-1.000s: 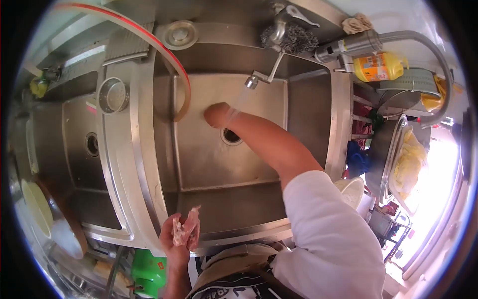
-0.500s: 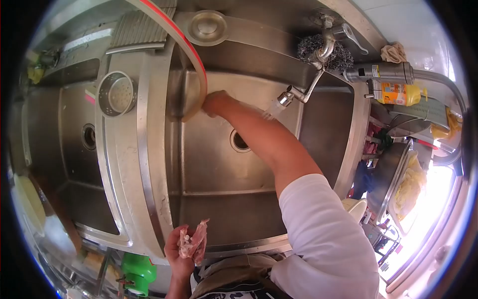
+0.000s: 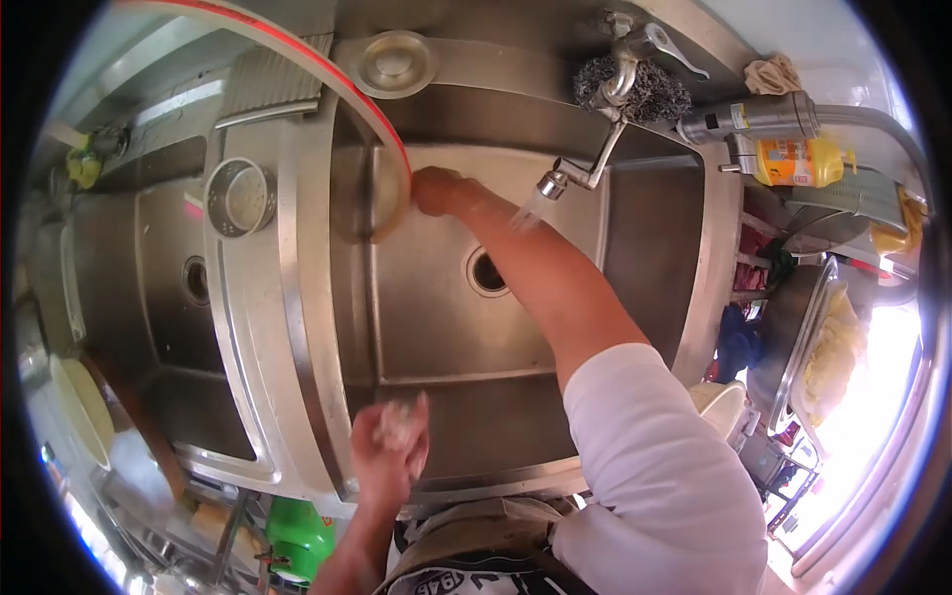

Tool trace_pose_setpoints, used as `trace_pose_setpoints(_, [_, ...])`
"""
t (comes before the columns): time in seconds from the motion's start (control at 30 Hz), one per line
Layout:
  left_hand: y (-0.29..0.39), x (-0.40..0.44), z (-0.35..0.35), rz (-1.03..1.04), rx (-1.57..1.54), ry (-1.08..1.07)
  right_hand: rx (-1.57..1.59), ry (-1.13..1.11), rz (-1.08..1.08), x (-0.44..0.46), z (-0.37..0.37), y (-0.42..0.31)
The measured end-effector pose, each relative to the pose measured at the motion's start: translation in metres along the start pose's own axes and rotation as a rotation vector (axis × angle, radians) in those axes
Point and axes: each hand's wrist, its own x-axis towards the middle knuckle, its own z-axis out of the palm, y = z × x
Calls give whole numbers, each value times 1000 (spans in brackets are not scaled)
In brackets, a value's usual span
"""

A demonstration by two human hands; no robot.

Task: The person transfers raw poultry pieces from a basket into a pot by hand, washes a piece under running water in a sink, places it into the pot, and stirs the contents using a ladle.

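Observation:
My left hand (image 3: 379, 443), at the front of the sink, is closed around a piece of raw meat (image 3: 404, 428), pink with pale fat and blurred by motion. My right arm stretches over the sink basin (image 3: 446, 337). At its far end my right hand (image 3: 434, 188) is closed against a long, pale, curved strip with a red stripe (image 3: 382, 124), which looks like a hose. My right fingers are mostly hidden. Water from the faucet (image 3: 552, 185) runs down onto my right forearm. The drain (image 3: 488, 271) lies just left of that forearm.
A perforated metal cup (image 3: 240, 198) stands on the divider beside a second basin (image 3: 178, 327). A round metal lid (image 3: 394, 63) rests on the back ledge. Steel wool (image 3: 654, 94) sits behind the faucet. A yellow bottle (image 3: 803, 162) is at the right; a green container (image 3: 297, 540) is below left.
My left hand has lifted slightly and shifted right with the meat. My right hand stays near the same place, while the strip's upper part appears farther left. The whole view has shifted slightly.

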Motion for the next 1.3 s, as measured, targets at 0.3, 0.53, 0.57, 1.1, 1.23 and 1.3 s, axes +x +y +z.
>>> trace_pose_setpoints(0.3, [47, 216, 144, -526, -388, -626, 1910, 360, 401, -174, -68, -49])
trace_pose_setpoints(0.53, [13, 233, 177, -67, 66, -277, 1051, 580, 433, -175, -38, -27])
trace_pose_setpoints(0.57, [5, 231, 180, 130, 196, -207, 963, 655, 455, -170, -24, -22])
trace_pose_setpoints(1.1, [7, 241, 144, 815, 489, -309, 1763, 806, 496, -164, -32, -80])
trace_pose_setpoints(1.23, [17, 257, 136, 455, 364, -269, 1296, 791, 686, -162, -3, -80])
trace_pose_setpoints(1.3, [16, 238, 143, 354, 257, -192, 1023, 721, 664, -158, -7, -72])
